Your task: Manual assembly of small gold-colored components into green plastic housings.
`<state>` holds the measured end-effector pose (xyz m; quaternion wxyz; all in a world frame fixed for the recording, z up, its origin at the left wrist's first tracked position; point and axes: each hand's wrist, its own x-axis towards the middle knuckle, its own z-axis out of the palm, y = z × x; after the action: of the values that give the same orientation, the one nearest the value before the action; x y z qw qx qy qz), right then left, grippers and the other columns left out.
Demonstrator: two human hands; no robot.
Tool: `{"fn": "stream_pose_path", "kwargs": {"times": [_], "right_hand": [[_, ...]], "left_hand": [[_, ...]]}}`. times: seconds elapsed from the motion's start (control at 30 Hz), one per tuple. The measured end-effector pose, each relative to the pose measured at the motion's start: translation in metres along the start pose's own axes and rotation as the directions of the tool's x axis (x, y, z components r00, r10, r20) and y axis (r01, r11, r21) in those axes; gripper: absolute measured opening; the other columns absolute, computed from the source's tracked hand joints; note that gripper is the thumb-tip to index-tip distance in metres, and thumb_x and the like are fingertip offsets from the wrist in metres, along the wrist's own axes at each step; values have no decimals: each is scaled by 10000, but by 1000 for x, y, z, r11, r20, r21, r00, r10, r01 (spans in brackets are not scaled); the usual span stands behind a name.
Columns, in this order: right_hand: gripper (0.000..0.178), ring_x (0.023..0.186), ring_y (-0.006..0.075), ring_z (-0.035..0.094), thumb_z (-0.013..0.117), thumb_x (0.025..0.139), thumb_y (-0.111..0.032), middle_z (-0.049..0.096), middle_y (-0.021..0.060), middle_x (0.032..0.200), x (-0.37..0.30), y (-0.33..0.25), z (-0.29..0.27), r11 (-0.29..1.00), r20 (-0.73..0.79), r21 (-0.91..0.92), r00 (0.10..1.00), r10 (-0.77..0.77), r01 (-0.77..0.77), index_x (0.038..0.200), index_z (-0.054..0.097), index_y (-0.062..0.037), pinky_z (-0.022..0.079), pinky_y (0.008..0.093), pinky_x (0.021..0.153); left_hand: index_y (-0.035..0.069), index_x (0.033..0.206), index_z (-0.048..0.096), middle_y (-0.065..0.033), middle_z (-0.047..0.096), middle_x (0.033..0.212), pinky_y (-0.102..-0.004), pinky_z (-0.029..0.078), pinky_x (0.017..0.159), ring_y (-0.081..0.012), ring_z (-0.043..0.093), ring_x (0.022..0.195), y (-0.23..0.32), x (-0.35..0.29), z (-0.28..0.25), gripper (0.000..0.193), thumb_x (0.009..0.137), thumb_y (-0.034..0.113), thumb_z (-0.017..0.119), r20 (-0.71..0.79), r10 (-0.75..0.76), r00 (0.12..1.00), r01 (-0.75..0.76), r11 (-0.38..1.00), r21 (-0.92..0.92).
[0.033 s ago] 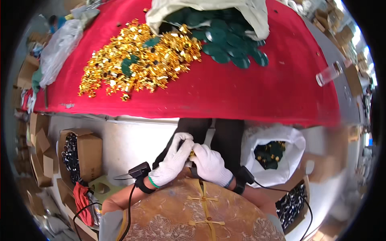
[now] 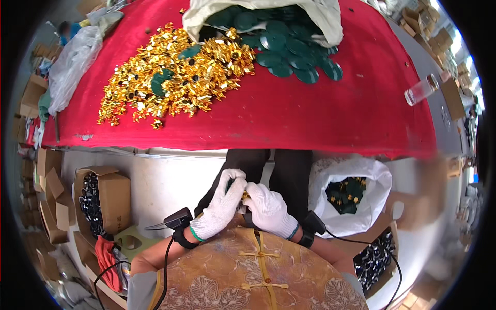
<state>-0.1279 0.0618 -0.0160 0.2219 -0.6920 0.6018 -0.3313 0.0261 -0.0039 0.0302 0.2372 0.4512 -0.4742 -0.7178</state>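
Both my hands wear white knitted gloves and meet above my lap. My left hand [image 2: 223, 202] is closed around a dark green disc [image 2: 230, 184], and only part of its edge shows between the fingers. Against it, the fingers of my right hand [image 2: 269, 210] pinch a small shiny gold piece [image 2: 246, 196], mostly covered by the gloves. On the red-covered table in front lies a heap of gold star-like pieces [image 2: 170, 77]. Beside the heap, dark green discs [image 2: 297, 54] spill from a white cloth sack [image 2: 263, 4].
Right of my legs, a white bag [image 2: 356, 223] holds green discs with gold pieces on them. Cardboard boxes of dark shiny parts stand at my left [image 2: 116, 201] and lower right [image 2: 380, 261]. A clear glass [image 2: 421, 90] lies by the table's [image 2: 289, 121] right edge. Cables run from my wrists.
The whole view has shifted slightly. More of the green disc's edge shows between my left fingers; both hands otherwise keep the same place and grip.
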Motion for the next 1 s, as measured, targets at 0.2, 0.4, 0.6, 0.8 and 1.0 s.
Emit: {"fn": "stream_pose_path", "kwargs": {"times": [0.2,0.4,0.6,0.8,1.0], "right_hand": [[287,483,166,618,536,1107,-234,607,70,706,2,14,-29,-80,663,741,706,250,-667,983,608,16,629,354,486],[238,607,295,718,565,1073,-229,668,165,798,-2,-5,-32,654,350,572,868,353,-496,1185,582,-20,575,405,565],[442,816,399,705,674,993,-328,627,194,989,-13,5,-7,997,177,-38,982,68,-62,1315,526,-64,578,472,659],[196,575,167,646,487,1087,-137,635,63,789,-1,-15,-27,-39,547,812,736,398,-582,1032,620,-4,639,359,518],[242,571,199,689,526,1094,-221,622,95,753,0,5,-27,250,655,629,675,340,-736,1076,625,-2,614,374,567]], "left_hand": [[45,1259,515,-75,514,1084,-354,489,904,-145,517,1060,-13,-1,0,229,1032,39,539,203,385,900,-433,836,336],[7,1208,573,-152,568,1167,-368,503,943,-267,572,1069,-29,-2,3,333,923,74,732,73,309,948,-317,907,279],[70,1275,517,-39,523,1112,-317,486,896,-136,520,992,-17,5,-2,213,1087,164,487,79,-117,990,128,981,-144],[8,1251,527,-195,552,1113,-408,515,894,-297,597,998,-21,3,-5,385,908,70,692,264,472,841,-539,698,471],[4,1224,554,-179,556,1164,-388,487,967,-307,588,1082,-26,5,-11,330,943,104,696,409,506,759,-649,548,528]]}}
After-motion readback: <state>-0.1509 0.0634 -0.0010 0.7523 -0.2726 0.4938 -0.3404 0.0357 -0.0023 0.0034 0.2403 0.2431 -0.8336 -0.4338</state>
